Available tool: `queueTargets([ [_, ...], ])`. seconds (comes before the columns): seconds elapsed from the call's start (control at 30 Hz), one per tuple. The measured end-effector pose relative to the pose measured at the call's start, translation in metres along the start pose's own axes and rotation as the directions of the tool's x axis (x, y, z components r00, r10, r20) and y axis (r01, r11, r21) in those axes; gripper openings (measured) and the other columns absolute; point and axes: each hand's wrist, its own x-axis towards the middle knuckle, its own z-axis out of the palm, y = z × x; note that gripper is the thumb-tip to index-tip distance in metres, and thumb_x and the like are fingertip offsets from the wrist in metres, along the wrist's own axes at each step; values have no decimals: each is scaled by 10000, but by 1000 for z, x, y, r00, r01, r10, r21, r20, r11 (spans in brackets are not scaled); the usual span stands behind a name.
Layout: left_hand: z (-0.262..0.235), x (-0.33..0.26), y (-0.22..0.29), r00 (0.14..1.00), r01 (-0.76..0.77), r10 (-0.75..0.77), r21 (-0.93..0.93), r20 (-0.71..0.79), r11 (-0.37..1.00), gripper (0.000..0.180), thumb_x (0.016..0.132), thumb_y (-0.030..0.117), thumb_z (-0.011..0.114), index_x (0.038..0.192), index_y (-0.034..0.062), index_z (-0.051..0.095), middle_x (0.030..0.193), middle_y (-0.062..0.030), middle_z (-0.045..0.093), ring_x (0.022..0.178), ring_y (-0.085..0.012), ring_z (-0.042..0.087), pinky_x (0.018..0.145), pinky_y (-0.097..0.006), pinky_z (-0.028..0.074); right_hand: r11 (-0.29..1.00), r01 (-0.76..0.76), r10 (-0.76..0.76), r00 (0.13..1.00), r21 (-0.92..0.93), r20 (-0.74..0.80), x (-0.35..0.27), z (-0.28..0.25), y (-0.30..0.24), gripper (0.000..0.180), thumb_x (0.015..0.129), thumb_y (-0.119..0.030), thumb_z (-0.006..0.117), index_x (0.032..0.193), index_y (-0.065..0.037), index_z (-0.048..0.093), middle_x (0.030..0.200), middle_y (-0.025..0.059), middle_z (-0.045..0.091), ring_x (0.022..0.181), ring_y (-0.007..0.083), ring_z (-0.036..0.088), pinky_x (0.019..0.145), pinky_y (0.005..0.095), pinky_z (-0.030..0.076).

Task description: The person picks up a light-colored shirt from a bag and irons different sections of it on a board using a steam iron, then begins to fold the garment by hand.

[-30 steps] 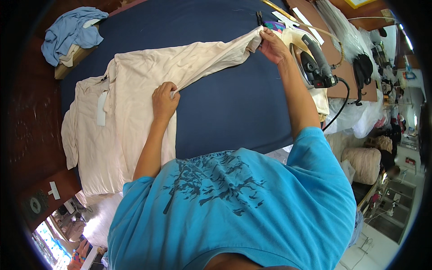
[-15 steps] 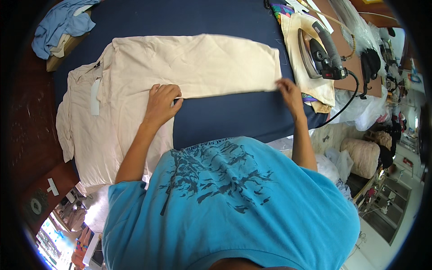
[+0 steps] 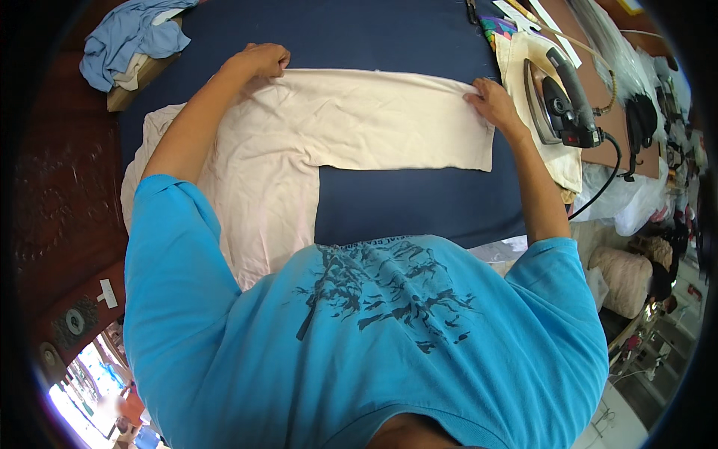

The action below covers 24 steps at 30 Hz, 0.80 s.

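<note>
A cream long-sleeved shirt [image 3: 389,120] lies on a dark blue covered table, its body at left and one sleeve stretched out to the right. My left hand [image 3: 263,60] is closed on the sleeve's far edge near the shoulder. At the cuff end, my right hand [image 3: 491,102] pinches the far corner. The sleeve's far edge runs straight between both hands, while its near edge rests on the table. Creases gather around the underarm. My left arm and blue T-shirt hide much of the collar and body.
Right of my right hand, a steam iron [image 3: 557,105] with a grey-wrapped handle and black hose sits on a cream cloth [image 3: 514,54]. Light blue fabric [image 3: 127,45] lies on a wooden block [image 3: 142,84] at far left. Clear plastic [image 3: 639,202] hangs at the right.
My left hand has moved from the sleeve's near edge to its far edge. My right hand has moved up to the far cuff corner. The view has shifted slightly.
</note>
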Motion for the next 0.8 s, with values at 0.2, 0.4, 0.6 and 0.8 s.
queueTargets([
  [0.2,-8,-8,-7,995,15,-36,-221,-93,975,143,730,164,553,842,88,506,753,-43,562,753,-211,557,722,-351,413,993,-104,108,990,49,-93,0,1,-3,258,796,-215,573,987,-44,549,851,194,614,837,373,576,715,432,438],
  [0.4,31,-40,-93,707,340,-344,-130,-617,931,382,749,347,604,1066,134,577,922,-83,629,944,-248,586,803,-358,434,994,-81,86,994,76,-72,5,8,8,297,807,-268,563,957,-12,557,828,196,612,798,359,588,708,415,436],
  [0.6,51,-58,-46,639,559,-728,-500,-249,662,417,781,424,567,1025,88,605,1063,-126,595,1013,-293,564,835,-444,431,952,-209,191,976,222,100,14,4,9,451,889,-410,417,951,6,579,789,219,593,763,361,578,715,402,427],
  [0.8,71,-47,-36,503,572,-621,-308,-600,761,418,780,451,577,981,86,616,990,-126,629,912,-312,592,774,-420,463,936,-224,228,973,273,15,15,14,16,519,897,-438,418,1037,35,578,862,258,603,841,374,590,769,385,434],
])
